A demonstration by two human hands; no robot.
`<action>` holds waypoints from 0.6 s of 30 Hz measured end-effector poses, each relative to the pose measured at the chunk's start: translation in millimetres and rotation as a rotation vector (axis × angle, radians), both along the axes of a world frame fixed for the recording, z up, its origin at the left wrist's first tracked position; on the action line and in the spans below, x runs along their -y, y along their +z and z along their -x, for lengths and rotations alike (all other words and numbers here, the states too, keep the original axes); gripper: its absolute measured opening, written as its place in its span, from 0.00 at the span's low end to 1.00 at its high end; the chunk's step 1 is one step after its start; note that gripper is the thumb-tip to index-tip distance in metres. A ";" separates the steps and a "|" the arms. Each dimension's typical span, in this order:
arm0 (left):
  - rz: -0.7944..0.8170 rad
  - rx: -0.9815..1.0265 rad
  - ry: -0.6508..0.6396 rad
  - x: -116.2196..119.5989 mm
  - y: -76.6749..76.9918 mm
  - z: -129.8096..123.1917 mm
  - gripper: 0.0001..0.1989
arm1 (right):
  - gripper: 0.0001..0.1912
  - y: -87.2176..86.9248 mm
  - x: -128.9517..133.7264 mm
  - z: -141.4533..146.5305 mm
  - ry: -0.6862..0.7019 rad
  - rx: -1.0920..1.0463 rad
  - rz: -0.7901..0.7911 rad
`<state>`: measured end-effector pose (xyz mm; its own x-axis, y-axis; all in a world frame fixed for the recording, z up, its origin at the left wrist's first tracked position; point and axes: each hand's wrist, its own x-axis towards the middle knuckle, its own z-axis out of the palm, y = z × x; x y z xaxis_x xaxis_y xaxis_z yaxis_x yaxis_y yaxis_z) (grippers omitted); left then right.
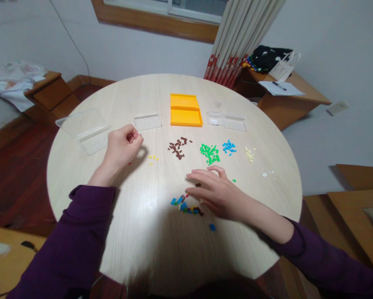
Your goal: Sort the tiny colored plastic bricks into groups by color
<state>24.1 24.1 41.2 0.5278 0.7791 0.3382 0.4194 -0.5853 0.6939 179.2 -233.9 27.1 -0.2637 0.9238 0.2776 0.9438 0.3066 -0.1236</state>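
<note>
My left hand (121, 146) hovers above the left of the table with its fingers curled into a pinch. A tiny pale spot shows at the fingertips, too small to name. A few yellow building bricks (154, 158) lie to its right, and a red piece (129, 163) is just below it. My right hand (216, 192) is over the middle, palm down with fingers spread. Beneath and beside its fingers lies a mixed pile of small bricks (184, 206) in blue, brown, green and yellow. A single blue brick (212, 227) rests nearer me.
Sorted piles of brown bricks (177, 148), green bricks (209, 153), blue bricks (229, 147) and cream bricks (249, 155) lie across the round table (136, 249). Behind them stand an open yellow box (186, 117) and clear plastic cases (148, 122). A larger clear container (94, 139) is far left.
</note>
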 end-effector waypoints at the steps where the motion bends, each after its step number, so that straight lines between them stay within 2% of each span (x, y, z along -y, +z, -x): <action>1: 0.001 0.002 0.002 0.0 0.1 -0.1 0.09 | 0.15 -0.1 -2.5 2.9 0.024 0.002 0.012; 5: 0.004 0.000 0.006 -0.2 0.3 -0.7 0.09 | 0.12 -0.2 -11.5 9.5 0.078 0.024 0.077; 11: -0.001 0.013 0.001 -0.5 0.5 -0.6 0.09 | 0.12 -1.8 -21.5 5.9 0.031 0.078 0.086; 14: -0.002 0.012 0.001 -1.0 0.2 -0.3 0.09 | 0.13 -0.7 -20.7 4.0 0.027 0.052 0.055; 18: -0.007 0.016 0.000 -1.4 -0.2 -0.2 0.08 | 0.11 1.3 -16.1 5.8 0.093 0.003 0.092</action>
<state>24.3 25.5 41.0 0.5227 0.7764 0.3522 0.4083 -0.5906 0.6960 173.3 -217.8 28.4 -0.3501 0.9169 0.1916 0.9122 0.3803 -0.1528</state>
